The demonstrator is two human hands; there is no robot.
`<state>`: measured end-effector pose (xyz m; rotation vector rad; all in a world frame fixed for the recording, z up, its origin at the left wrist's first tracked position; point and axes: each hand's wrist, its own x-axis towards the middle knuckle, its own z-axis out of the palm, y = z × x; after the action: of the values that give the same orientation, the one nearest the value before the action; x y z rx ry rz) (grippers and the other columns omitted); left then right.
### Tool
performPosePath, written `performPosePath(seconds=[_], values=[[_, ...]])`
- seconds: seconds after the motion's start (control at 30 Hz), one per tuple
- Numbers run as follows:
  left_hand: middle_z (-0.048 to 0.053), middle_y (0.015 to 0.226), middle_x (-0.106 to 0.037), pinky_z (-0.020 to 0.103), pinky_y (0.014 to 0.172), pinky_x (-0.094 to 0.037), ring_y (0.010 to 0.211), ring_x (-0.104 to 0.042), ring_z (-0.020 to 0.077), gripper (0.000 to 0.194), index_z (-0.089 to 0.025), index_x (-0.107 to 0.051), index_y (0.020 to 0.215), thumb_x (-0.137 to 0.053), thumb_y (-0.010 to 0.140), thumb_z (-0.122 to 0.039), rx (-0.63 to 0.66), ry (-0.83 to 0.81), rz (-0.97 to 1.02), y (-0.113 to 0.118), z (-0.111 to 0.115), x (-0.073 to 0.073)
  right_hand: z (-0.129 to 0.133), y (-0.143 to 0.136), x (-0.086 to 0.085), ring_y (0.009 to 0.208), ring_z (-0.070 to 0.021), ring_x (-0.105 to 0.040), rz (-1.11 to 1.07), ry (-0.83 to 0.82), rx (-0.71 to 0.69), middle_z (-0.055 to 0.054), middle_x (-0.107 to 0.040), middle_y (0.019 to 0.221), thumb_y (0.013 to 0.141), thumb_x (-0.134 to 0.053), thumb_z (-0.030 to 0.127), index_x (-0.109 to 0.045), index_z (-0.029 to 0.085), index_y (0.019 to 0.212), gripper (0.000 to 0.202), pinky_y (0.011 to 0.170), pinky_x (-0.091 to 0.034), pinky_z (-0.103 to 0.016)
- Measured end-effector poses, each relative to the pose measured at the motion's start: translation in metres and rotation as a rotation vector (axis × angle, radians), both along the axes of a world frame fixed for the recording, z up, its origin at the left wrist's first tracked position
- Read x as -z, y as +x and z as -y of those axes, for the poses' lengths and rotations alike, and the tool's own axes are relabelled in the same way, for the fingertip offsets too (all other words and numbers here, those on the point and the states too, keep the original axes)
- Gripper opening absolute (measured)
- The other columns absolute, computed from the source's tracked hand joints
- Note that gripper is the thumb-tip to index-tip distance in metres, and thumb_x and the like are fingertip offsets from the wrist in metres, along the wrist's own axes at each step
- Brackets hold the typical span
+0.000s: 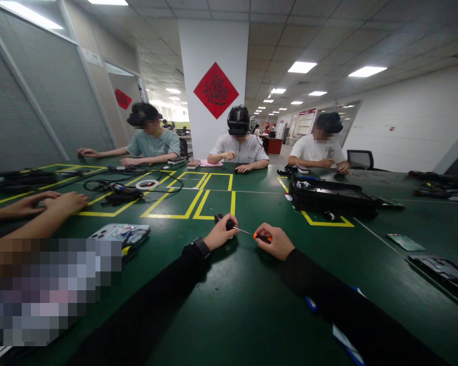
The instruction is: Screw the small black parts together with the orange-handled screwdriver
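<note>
My left hand (220, 235) grips a small black part (226, 221) that rests on the green table (229, 305). My right hand (275, 241) holds a small screwdriver (256, 235) with an orange handle. Its thin metal shaft points left and its tip meets the black part. Both my arms are in black sleeves and lie across the table toward the middle. A black watch sits on my left wrist.
Yellow tape boxes (198, 195) mark the table. A black tray-like case (330, 195) lies ahead right, cables (118, 190) and a white ring ahead left, a phone (118, 234) near left. A co-worker's hands (49, 203) rest at left. Three people sit opposite. Black parts (442, 272) lie at right.
</note>
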<state>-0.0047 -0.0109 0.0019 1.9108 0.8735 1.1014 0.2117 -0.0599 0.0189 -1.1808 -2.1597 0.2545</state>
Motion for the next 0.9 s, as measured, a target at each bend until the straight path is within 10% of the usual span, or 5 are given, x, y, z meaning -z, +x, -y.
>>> performPosePath(seconds=[0.4, 0.9], values=[[-0.002, 0.076, -0.049, 0.022, 0.062, -0.039, 0.066, -0.046, 0.0088, 0.020, -0.016, -0.047, 0.084, -0.056, 0.067, -0.020, -0.014, 0.027, -0.017, 0.002, 0.001, -0.002, -0.004, 0.000, 0.005, 0.064, -0.0112, -0.045, 0.204, -0.001, 0.093, -0.001, -0.051, 0.069, 0.079, -0.045, 0.040, -0.059, 0.019, 0.076, 0.025, 0.060, -0.032, -0.022], [-0.003, 0.069, -0.047, 0.023, 0.063, -0.039, 0.063, -0.047, 0.0085, 0.018, -0.017, -0.043, 0.088, -0.046, 0.077, -0.031, -0.005, -0.070, 0.047, 0.001, 0.006, -0.006, -0.018, -0.001, 0.011, 0.081, -0.0146, -0.049, -0.068, -0.026, -0.023, -0.004, -0.056, 0.082, 0.081, -0.045, 0.026, -0.061, 0.017, 0.082, 0.018, 0.077, -0.038, -0.029]])
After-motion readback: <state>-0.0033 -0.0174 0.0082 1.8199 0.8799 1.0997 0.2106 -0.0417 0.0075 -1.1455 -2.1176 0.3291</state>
